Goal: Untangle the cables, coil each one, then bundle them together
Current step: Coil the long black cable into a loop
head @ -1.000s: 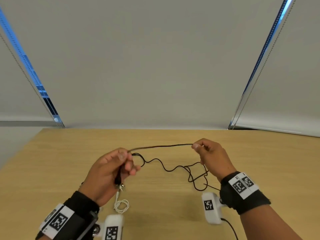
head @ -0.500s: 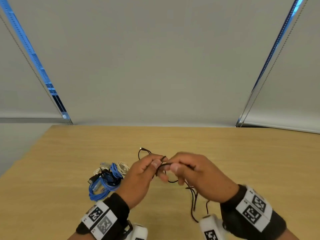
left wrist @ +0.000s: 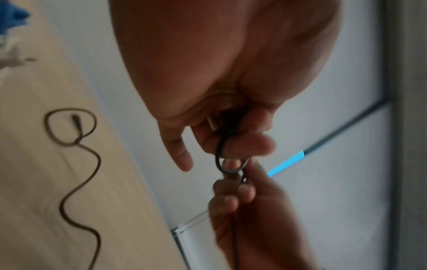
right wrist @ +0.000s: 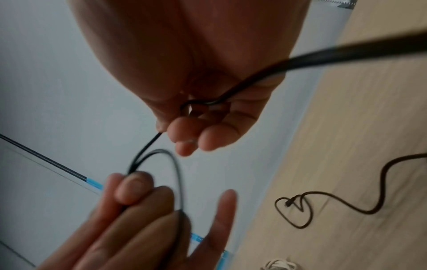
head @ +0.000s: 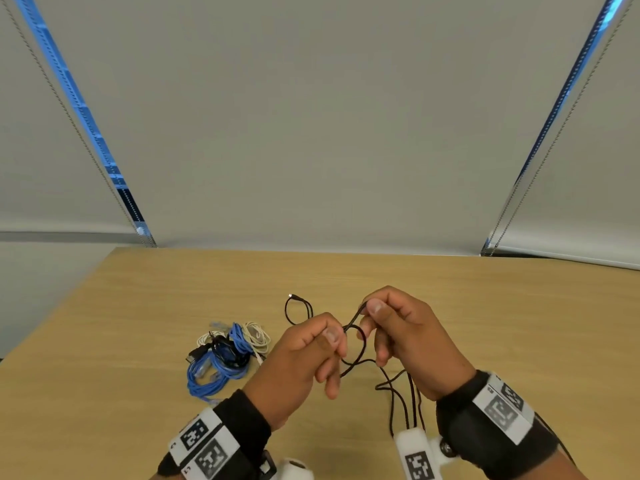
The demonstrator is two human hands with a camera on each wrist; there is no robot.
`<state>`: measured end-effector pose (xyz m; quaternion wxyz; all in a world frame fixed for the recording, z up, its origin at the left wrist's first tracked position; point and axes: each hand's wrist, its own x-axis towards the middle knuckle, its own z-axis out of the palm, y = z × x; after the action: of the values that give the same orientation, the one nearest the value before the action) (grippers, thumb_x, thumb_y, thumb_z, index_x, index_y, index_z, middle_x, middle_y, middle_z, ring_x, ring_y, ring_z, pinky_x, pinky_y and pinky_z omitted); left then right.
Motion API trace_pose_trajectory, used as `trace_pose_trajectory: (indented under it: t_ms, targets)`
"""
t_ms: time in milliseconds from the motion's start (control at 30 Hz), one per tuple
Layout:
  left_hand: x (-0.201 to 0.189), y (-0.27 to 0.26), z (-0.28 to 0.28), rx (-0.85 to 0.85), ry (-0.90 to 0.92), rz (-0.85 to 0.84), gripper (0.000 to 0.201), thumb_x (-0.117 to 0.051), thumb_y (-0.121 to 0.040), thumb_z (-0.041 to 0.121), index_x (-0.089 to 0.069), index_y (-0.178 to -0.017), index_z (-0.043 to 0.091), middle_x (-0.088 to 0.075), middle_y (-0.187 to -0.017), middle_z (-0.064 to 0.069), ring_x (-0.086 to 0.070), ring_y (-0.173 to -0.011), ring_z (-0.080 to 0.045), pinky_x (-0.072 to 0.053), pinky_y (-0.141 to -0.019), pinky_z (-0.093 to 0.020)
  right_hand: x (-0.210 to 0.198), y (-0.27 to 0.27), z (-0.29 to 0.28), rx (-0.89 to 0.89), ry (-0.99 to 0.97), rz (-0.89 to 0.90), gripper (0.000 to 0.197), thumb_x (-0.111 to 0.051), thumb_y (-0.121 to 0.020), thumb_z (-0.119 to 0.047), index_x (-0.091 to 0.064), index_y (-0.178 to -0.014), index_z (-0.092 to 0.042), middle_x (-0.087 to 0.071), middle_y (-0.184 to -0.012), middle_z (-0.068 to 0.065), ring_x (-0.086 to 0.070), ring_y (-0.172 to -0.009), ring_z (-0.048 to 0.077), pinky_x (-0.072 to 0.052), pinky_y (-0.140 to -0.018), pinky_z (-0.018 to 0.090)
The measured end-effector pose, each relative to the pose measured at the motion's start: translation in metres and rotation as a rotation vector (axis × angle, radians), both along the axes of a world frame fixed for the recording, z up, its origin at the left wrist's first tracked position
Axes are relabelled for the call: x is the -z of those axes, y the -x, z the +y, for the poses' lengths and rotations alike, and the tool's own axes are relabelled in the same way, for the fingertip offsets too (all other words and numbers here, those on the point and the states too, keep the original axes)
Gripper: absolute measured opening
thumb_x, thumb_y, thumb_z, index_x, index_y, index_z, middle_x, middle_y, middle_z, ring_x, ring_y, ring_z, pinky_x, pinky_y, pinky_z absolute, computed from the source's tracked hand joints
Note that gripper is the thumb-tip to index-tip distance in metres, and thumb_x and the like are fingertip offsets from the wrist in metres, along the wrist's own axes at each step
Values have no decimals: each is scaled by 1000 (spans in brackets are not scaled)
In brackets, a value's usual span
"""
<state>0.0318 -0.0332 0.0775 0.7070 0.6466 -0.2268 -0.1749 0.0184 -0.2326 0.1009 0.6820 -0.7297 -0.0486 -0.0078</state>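
Both hands above table (head: 138, 341), coiling black cable (head: 360, 351); left hand (head: 298, 362) pinches first loop; right hand (head: 405, 334) pinches next length; free end (head: 294, 296) trails on table; risk: slack kinks or snags, thin loop slips from pinch; other cables (head: 225, 355) lie left.

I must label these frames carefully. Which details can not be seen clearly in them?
- Head view: left hand hides where black cable passes behind it.
- Pile of cables: too tangled to count.
- Wrist views: motion blur smears right hand grip.
- Plug type: too small.
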Motion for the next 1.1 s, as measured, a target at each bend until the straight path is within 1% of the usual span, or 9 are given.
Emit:
trace_pose_trajectory:
  t_ms: [133,233,333,467,567,700,867,933,1100]
  targets:
    - [-12,0,8,56,307,251,27,-56,-99,35,-60,-87,12,-50,-58,-4,-59,-59,-26,-51,-101,-49,13,2,-4,-23,118,74,20,-57,-101,-30,-72,-88,-26,-70,-78,3,-56,-50,18,-47,-49,29]
    - [-22,-9,7,-2,523,291,26,-48,-102,33,-61,-89,14,-71,-108,-24,-62,-117,-45,-46,-105,-51,30,12,7,-168,223,178,20,-54,-102,-35,-71,-96,-29,-70,-76,2,-63,-56,18,-52,-56,31]
    - [-25,-18,7,-130,511,214,25,-46,-103,32,-59,-92,14,-62,-137,-20,-59,-129,-38,-34,-111,-51,40,21,21,-276,292,191,14,-57,-95,-38,-64,-105,-34,-72,-78,2,-69,-68,14,-57,-71,33]
    - [-12,-22,6,-421,64,-127,24,-47,-106,29,-68,-96,26,-70,-128,11,-64,-123,-12,-38,-114,-53,28,19,24,-371,560,66,20,-62,-94,-39,-62,-114,-34,-74,-87,-8,-63,-74,-1,-51,-75,24]
    - [4,-25,9,-401,-360,-340,30,-44,-100,45,-70,-110,35,-69,-116,32,-61,-114,7,-32,-116,-60,3,16,17,-370,636,-59,13,-59,-97,-36,-70,-98,-30,-75,-83,-13,-69,-77,3,-55,-79,29]
    - [7,-13,6,-199,-280,-186,39,-41,-96,57,-69,-99,29,-77,-87,8,-69,-98,-5,-47,-97,-43,-22,4,5,-121,649,-248,18,-55,-101,-29,-67,-88,-29,-67,-80,-11,-67,-71,6,-52,-68,25]
    - [-7,-6,3,-100,-123,-121,34,-43,-102,41,-68,-92,19,-66,-65,-2,-70,-89,-10,-44,-80,-9,-16,1,9,-65,364,-251,18,-48,-104,-17,-63,-94,-17,-67,-115,-9,-71,-74,17,-60,-77,36]
    - [-12,-6,5,-94,-113,-132,32,-44,-101,37,-66,-87,18,-60,-61,4,-65,-78,-3,-43,-77,-9,-12,4,13,-98,262,-241,19,-45,-106,-19,-61,-97,-19,-71,-106,-1,-72,-77,21,-60,-75,38]
    - [-15,1,0,-113,-100,-119,38,-48,-95,52,-58,-79,20,-44,-59,9,-59,-61,-19,-45,-67,-27,-7,5,19,-72,284,-267,18,-40,-102,-36,-52,-90,-34,-63,-83,-8,-59,-63,11,-54,-61,33]
